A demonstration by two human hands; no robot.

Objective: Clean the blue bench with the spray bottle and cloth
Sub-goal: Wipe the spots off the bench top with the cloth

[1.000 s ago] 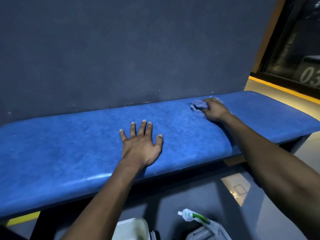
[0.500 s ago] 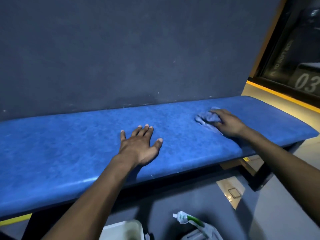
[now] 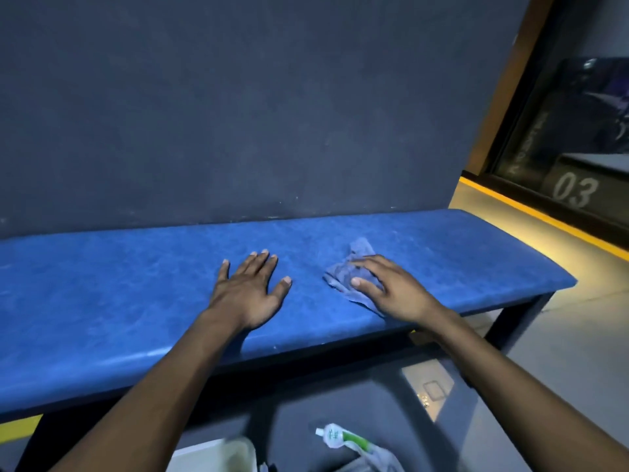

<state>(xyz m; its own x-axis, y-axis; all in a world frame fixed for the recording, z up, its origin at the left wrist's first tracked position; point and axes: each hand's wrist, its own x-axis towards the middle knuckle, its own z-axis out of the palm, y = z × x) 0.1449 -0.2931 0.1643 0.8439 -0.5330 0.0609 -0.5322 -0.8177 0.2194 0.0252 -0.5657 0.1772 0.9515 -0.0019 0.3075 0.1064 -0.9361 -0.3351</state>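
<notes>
Two hands are laid on the bench (image 3: 102, 301): the left hand (image 3: 250, 296) is spread flat, holding nothing; the crumpled cloth (image 3: 350, 279) is pressed down mid-bench by the right hand's (image 3: 391, 289) extended fingers.

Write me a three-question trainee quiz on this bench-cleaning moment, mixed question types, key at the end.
1. True or false: the left hand lies flat on the blue bench, holding nothing.
2. Which hand presses the cloth? A) left B) right C) both
3. Fill in: the pouch with the white cap lies ____ the bench, not on it.

Key:
1. True.
2. B, the right hand, fingers spread over the cloth.
3. Below; it sits low in view beside a white container.
</notes>
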